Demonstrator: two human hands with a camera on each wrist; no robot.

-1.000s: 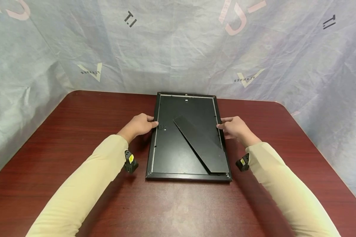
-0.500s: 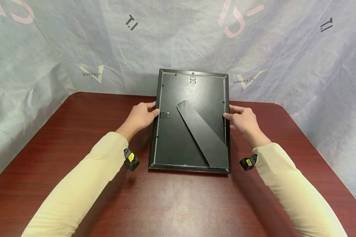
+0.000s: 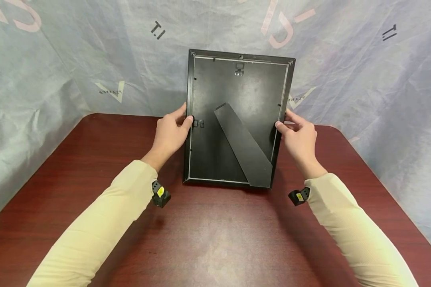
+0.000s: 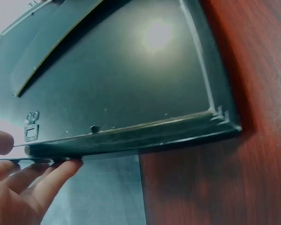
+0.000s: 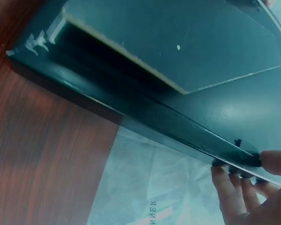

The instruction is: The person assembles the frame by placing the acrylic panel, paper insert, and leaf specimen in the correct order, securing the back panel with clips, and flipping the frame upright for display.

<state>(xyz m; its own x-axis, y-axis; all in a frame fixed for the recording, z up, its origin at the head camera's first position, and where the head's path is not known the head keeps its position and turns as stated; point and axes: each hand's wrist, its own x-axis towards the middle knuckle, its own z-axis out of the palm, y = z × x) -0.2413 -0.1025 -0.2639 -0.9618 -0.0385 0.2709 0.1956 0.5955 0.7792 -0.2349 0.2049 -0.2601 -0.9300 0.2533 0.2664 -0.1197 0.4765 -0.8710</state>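
Note:
A black picture frame (image 3: 215, 159) stands nearly upright with its back toward me. Its diagonal easel leg (image 3: 242, 143) lies close against the backing, and small metal hangers sit near the top and left edges. My left hand (image 3: 169, 133) grips the left edge, thumb on the back side and fingers behind. On the opposite edge my right hand (image 3: 301, 139) pinches the frame the same way. In the left wrist view a lower corner of the picture frame (image 4: 154, 84) is close to the tabletop; whether it touches is hard to tell. The front of the frame is hidden.
A dark red wooden table (image 3: 215, 239) with rounded far corners lies under the frame. Behind it hangs a grey-white sheet (image 3: 147, 59) printed with letters. Black wrist cameras (image 3: 161, 195) are strapped at both sleeves.
The picture frame has tilted up from lying almost flat to nearly upright, its top edge rising. Both hands have risen with it, keeping their grip on the side edges.

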